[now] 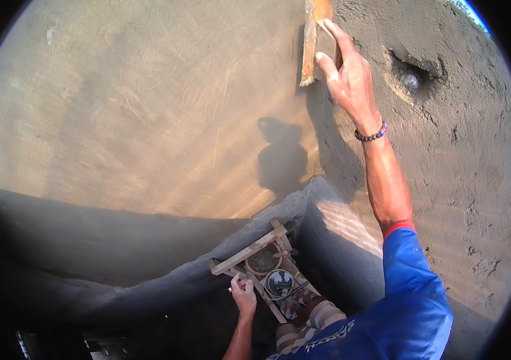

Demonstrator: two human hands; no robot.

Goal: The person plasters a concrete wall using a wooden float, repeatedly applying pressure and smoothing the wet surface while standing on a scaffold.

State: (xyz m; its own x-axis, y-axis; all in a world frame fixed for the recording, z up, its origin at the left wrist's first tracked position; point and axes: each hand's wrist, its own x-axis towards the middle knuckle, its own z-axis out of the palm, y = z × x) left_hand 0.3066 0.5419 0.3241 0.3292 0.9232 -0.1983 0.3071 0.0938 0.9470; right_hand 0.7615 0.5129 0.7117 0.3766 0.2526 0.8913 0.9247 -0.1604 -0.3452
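Wooden board (310, 45), long axis near vertical

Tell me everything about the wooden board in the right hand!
The wooden board looks orange-brown, with a rough, pale edge and ragged lower end. It runs nearly vertically in the picture, near where the smoother wall meets the rougher wall; its top is cut off. The right hand holds it. Whether it touches either wall is unclear.

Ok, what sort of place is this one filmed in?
Probably a building site: rough, mortar-coated walls meeting at a corner, a wooden board in the right hand, and a makeshift wooden platform underfoot.
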